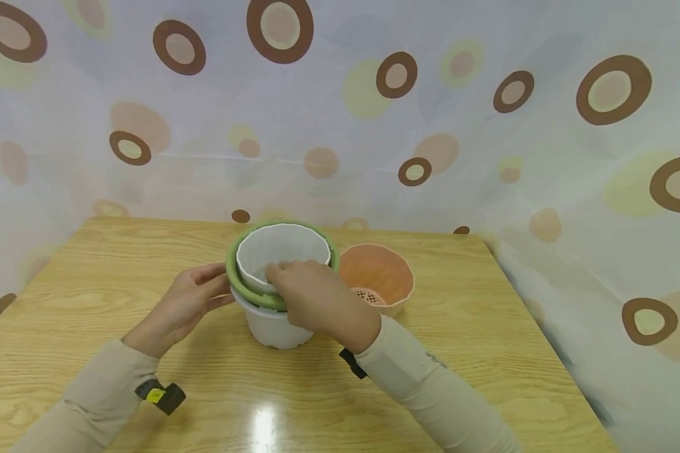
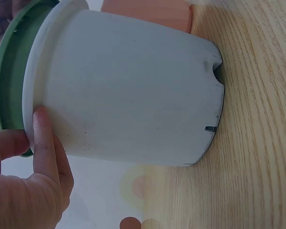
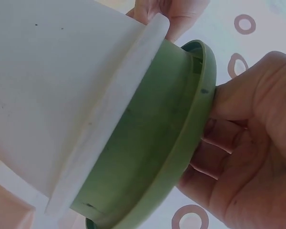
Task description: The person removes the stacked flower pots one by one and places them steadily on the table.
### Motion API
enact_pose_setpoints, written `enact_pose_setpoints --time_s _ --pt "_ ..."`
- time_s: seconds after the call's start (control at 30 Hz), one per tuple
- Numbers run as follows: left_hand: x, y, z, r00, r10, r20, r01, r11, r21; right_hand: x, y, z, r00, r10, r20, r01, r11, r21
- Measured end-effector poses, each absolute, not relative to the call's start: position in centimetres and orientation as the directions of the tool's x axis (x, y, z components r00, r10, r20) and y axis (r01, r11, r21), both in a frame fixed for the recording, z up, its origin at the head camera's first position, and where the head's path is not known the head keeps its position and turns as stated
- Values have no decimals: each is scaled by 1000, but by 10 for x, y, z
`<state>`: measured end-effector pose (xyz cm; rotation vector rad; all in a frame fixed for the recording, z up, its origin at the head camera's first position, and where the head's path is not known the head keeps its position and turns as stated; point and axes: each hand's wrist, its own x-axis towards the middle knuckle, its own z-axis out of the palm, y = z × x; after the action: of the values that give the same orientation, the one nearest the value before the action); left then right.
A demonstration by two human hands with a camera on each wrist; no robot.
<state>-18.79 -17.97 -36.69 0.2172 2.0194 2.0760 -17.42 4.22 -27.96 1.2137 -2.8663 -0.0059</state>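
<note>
Wooden tabletop (image 1: 487,352) carries a nested stack at centre: outer white pot (image 1: 272,324) standing on it, green pot (image 1: 243,286) tilted inside, inner white pot (image 1: 283,251) in that; orange pot (image 1: 376,274) just beside, right. Right hand (image 1: 317,302) pinches the green pot's rim, fingers curled over it. Left hand (image 1: 184,308) touches the rims of the stack's left side, fingers mostly straight.
</note>
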Motion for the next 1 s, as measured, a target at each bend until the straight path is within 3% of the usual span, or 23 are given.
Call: enact_pose_setpoints --time_s 0.57,1.0 --pt "-188 -179 -368 -964 263 -50 -59 -26 998 -170 44 -286 -699 -704 127 -707 707 26" --pt "-188 -179 -368 -965 258 -53 -62 -30 998 -169 48 -292 -697 -672 249 -701 713 -37"
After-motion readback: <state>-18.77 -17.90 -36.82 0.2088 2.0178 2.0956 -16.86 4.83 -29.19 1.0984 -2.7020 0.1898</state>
